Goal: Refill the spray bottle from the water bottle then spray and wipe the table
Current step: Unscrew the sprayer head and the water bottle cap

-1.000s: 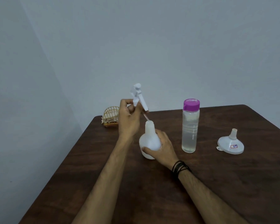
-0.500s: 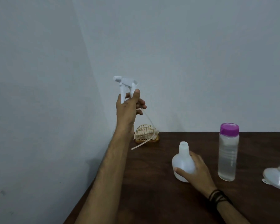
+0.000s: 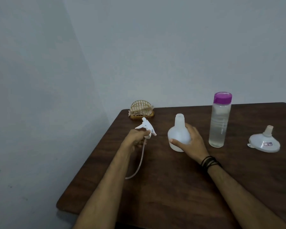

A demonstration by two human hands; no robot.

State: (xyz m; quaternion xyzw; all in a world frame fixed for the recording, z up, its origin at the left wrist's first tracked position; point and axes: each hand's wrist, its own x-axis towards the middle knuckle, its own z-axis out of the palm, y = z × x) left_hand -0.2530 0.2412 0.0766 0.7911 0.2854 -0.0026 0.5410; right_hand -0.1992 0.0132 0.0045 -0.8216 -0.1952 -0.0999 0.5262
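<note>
White sprayer head, dip tube trailing, is gripped in the left hand at frame centre-left. Right hand wraps the uncapped spray bottle standing on the table. Bottle looks empty. Capped water bottle, right of it, holds water. Funnel lies inverted far right. Pouring, spraying and wiping remain.

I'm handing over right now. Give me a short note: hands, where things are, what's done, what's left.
Left hand holds the spray head, tube dangling over the table.
Right hand grips the open spray bottle, upright.
Water bottle stands capped to its right; funnel lies upside down further right.
Done: head off.
Left: fill, refit head, spray, wipe.
</note>
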